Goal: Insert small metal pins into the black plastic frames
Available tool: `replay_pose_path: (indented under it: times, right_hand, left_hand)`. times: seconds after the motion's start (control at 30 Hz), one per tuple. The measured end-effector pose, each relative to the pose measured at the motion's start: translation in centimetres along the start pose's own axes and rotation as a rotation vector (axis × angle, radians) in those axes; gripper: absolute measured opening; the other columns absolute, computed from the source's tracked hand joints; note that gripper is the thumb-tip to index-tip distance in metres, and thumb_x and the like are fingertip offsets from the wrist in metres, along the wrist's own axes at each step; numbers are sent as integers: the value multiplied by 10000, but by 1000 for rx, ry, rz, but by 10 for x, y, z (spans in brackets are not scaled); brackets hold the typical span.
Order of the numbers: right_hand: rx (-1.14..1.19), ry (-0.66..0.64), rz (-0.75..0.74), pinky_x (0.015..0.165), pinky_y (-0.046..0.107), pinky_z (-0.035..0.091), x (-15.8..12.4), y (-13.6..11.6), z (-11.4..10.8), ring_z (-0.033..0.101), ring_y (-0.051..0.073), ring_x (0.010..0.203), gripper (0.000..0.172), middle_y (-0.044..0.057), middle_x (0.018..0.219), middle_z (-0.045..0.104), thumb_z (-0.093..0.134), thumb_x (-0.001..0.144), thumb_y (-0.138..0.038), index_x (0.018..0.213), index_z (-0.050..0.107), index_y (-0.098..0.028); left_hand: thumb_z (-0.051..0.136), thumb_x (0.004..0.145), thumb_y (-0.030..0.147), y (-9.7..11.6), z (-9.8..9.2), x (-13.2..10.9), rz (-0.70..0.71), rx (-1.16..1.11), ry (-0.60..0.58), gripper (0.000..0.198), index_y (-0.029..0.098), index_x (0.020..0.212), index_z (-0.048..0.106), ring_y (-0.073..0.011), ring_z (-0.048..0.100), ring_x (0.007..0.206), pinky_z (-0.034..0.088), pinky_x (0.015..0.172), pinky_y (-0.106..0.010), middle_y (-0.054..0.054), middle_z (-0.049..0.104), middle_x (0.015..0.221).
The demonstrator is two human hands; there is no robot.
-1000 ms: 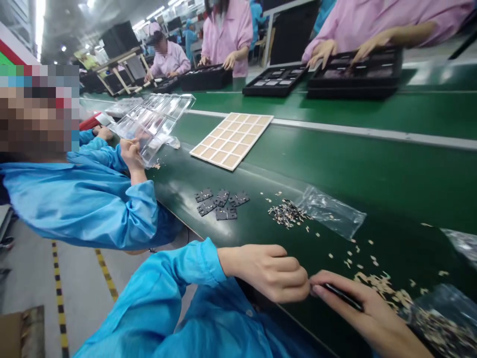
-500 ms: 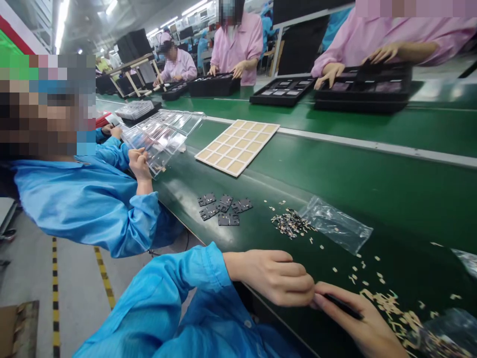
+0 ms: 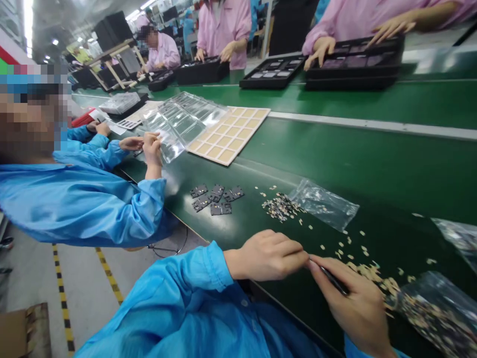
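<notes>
At the near edge of the green desk (image 3: 372, 159), the left hand (image 3: 274, 253) has its fingers pinched shut against the tip of a thin black tool (image 3: 333, 281). The right hand (image 3: 354, 303) grips that tool closed, pen-style. Whatever sits between them is too small to tell. Looks like a fine fitting step, so a steady tip is needed next. Loose beige chips (image 3: 372, 272) crowd close on the right, beside a clear plastic bag (image 3: 324, 204). Dark flat plates (image 3: 216, 196) lie well clear.

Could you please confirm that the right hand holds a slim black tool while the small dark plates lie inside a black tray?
Not quite: the head view shows the small dark plates lying loose on the green belt, not in a tray. The right hand does hold the slim black tool.
</notes>
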State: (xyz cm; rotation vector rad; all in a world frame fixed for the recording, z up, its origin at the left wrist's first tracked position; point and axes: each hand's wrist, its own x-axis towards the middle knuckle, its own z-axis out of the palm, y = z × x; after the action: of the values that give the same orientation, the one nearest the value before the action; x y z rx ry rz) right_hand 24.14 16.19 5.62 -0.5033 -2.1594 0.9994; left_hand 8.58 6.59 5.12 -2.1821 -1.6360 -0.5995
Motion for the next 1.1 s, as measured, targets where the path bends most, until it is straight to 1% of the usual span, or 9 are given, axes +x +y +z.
replay_pose_path:
  times: [0.1,0.2,0.3,0.4,0.53,0.73,0.83,0.9,1.1]
  right_hand:
    - [-103,46,-171,565,275,567,-1,-8,1,679,173,601,150,30,715,729,588,842,-141,828,712,-223]
    - [-228,59,-252,572,284,543,-4,-12,-3,661,172,610,154,53,723,722,568,850,-98,873,691,-189]
    - [-356,73,-294,576,288,514,-9,-17,-10,642,173,609,134,61,713,711,577,846,-92,878,678,-173]
    - [-452,79,-302,597,291,494,-14,-23,-17,640,171,628,159,52,729,715,572,842,-94,898,688,-186]
    - [-519,100,-315,621,296,481,-20,-27,-25,640,172,655,168,51,739,719,564,841,-95,891,693,-190]
    - [-484,112,-273,602,301,476,-27,-27,-31,631,172,632,133,58,731,715,585,833,-97,871,685,-175]
    - [-457,134,-254,583,295,474,-29,-28,-33,623,167,617,137,54,711,708,580,836,-103,872,687,-181]
    - [-434,144,-246,576,288,481,-31,-29,-35,622,161,609,146,47,701,705,575,838,-103,862,688,-193]
    - [-365,135,-202,577,295,514,-34,-32,-40,638,161,613,153,43,710,704,580,836,-97,866,682,-208]
  left_hand:
    - [431,988,265,6,-5,2,-82,-88,108,283,151,903,676,-126,637,706,459,602,-264,-55,712,851]
    - [486,964,235,10,-11,7,-136,-258,178,218,129,935,674,-137,645,711,497,621,-262,-72,713,848]
    - [529,941,213,12,-15,12,-153,-406,231,169,124,921,672,-134,643,694,519,620,-253,-74,712,822]
    - [539,930,197,15,-19,17,-129,-450,227,148,133,930,672,-135,643,699,526,616,-255,-76,711,826]
    - [536,924,182,17,-23,25,-48,-432,230,139,125,923,663,-136,641,684,520,605,-263,-80,712,827]
    - [538,906,161,19,-23,35,21,-461,204,135,110,895,663,-136,634,667,521,603,-265,-85,717,816]
    - [535,911,167,20,-20,38,1,-535,187,144,121,882,668,-130,641,675,532,609,-255,-80,721,809]
    - [547,911,171,21,-19,39,-29,-624,170,140,129,873,675,-123,653,692,545,621,-239,-76,725,809]
    - [614,892,191,24,-22,41,-163,-881,78,101,134,878,696,-129,688,767,580,696,-231,-81,736,837]
